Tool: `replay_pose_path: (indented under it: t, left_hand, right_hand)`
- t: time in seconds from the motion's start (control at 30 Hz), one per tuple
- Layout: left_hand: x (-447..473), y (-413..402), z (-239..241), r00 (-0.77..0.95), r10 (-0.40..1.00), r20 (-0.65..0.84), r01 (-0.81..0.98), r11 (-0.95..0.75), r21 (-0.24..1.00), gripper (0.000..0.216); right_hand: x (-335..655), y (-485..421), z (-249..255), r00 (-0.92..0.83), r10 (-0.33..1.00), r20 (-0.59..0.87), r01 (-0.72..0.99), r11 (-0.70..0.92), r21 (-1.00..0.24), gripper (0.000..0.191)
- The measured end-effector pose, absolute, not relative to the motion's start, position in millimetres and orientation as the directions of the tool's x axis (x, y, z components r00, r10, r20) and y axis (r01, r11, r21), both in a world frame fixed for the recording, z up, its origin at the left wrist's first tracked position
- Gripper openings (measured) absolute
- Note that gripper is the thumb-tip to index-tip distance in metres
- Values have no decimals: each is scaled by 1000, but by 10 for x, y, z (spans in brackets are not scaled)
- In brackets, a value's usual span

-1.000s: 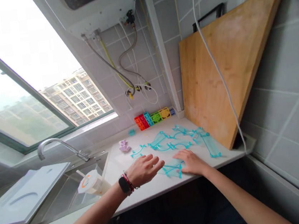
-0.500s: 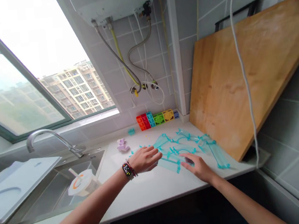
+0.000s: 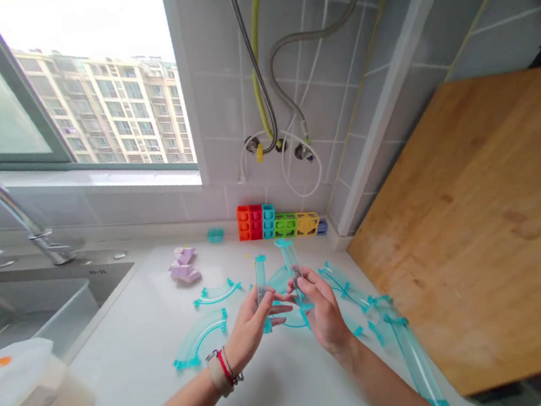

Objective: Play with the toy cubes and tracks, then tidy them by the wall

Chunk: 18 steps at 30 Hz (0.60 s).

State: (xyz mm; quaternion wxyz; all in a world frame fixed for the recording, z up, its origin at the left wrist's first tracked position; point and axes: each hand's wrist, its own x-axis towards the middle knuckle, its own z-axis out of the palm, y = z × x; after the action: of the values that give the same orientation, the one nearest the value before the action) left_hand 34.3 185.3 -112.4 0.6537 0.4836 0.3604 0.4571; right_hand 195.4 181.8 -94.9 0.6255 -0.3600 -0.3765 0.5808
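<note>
My left hand (image 3: 251,326) grips a straight translucent teal track piece (image 3: 261,282), held upright above the white counter (image 3: 137,361). My right hand (image 3: 322,311) grips a second straight teal track piece (image 3: 290,259), tilted beside the first. The two pieces stand close together between my hands. More teal track pieces lie on the counter: two curved ones (image 3: 201,334) to the left and several straight and curved ones (image 3: 387,330) to the right. A watch and red bands sit on my left wrist.
A row of coloured blocks (image 3: 277,222) stands against the tiled wall, with a small teal piece (image 3: 215,235) and lilac pieces (image 3: 184,266) nearby. A large wooden board (image 3: 488,224) leans at the right. At the left are a sink (image 3: 28,302), a tap (image 3: 18,215) and a lidded cup (image 3: 23,394).
Both hands have lifted from the counter, each with a straight teal track piece, and brought them together. The camera has moved closer and lower toward the counter.
</note>
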Motion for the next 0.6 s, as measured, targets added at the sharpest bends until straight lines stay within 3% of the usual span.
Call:
replay_pose_path:
  t: [0.13,0.27,0.43,0.6]
  left_hand:
    - [121,1694,-1198,350,932,-90,-302,203,931,32]
    - [-35,1534,-1304,311,933,-181,-319,282,905,30]
    - [-56,1499,-1419,340,927,-155,-325,271,906,39]
    - [-58,1545,-1444,334,927,-170,-307,277,911,36]
  right_hand:
    - [1871,1636,-1133,-109,993,38,-479,-19,-877,40]
    - [1787,1455,-1293,-266,963,-53,-384,-156,-910,47]
    - [1678,1427,-1346,-200,945,-259,-355,-317,-880,59]
    - [1676,1466,-1318,-174,923,-343,-332,-383,-862,64]
